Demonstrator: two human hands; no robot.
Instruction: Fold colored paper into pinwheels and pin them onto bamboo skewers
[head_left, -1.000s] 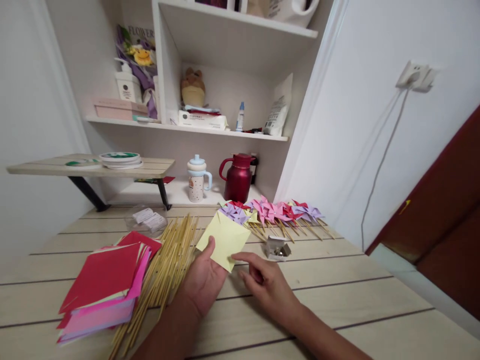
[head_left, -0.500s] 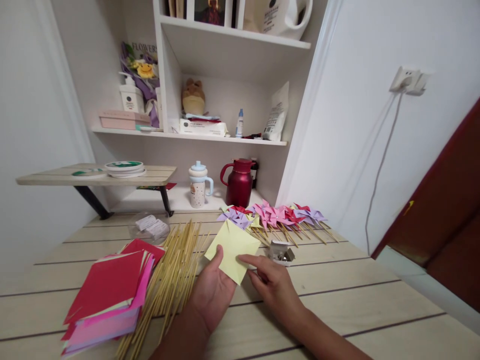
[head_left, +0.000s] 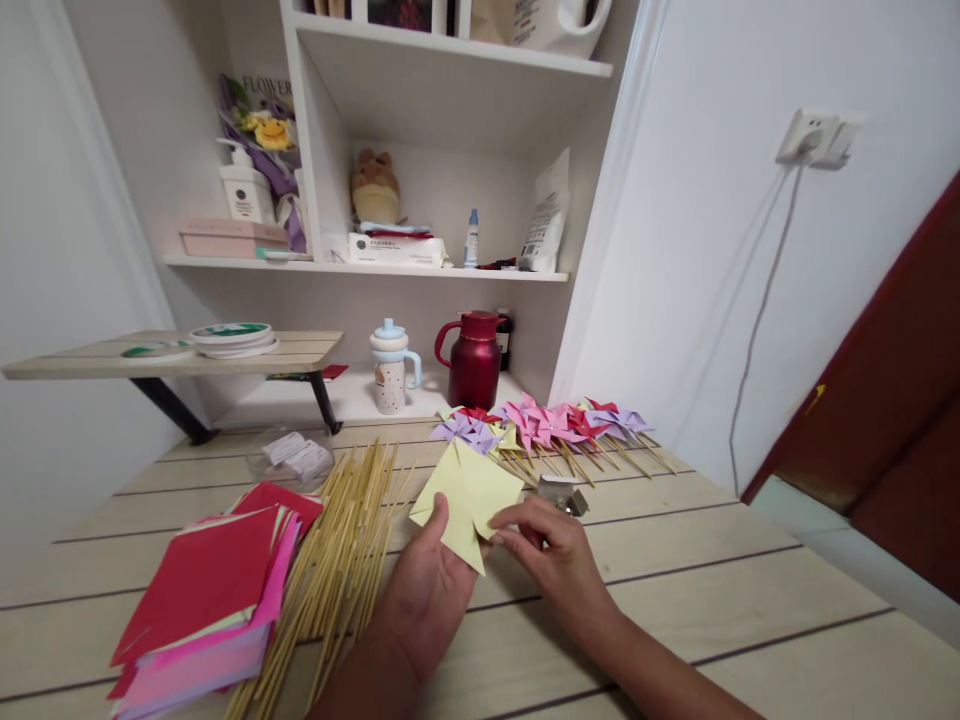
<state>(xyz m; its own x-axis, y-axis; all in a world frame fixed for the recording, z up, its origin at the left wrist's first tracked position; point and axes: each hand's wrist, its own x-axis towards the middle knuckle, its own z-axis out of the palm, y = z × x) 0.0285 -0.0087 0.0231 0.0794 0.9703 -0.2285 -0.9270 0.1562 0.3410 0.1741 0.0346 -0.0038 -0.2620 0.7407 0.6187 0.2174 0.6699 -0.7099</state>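
Pale yellow square paper sheet [head_left: 466, 497], creased down the middle, held up just above the light wooden slatted table [head_left: 712, 590]. Left hand [head_left: 429, 590] palm-up under the sheet's lower edge, thumb pressed on top, so closed on the paper. Right hand [head_left: 559, 560] pinching the sheet's right corner btw thumb and fingertips, also gripping it.

Just left of the hands: loose bundle of thin bamboo sticks [head_left: 337, 560] fanned out on the table. Further left: stack of red, pink & yellow paper squares [head_left: 206, 595]. Behind the sheet: row of finished paper pinwheels on sticks [head_left: 547, 425], purple, pink, red. Small open metal box [head_left: 564, 495] just beside the right hand's fingers, contents too small to tell. At the back: dark red jug w/ handle [head_left: 474, 358] and pale blue-lidded cup [head_left: 391, 366] near the wall.
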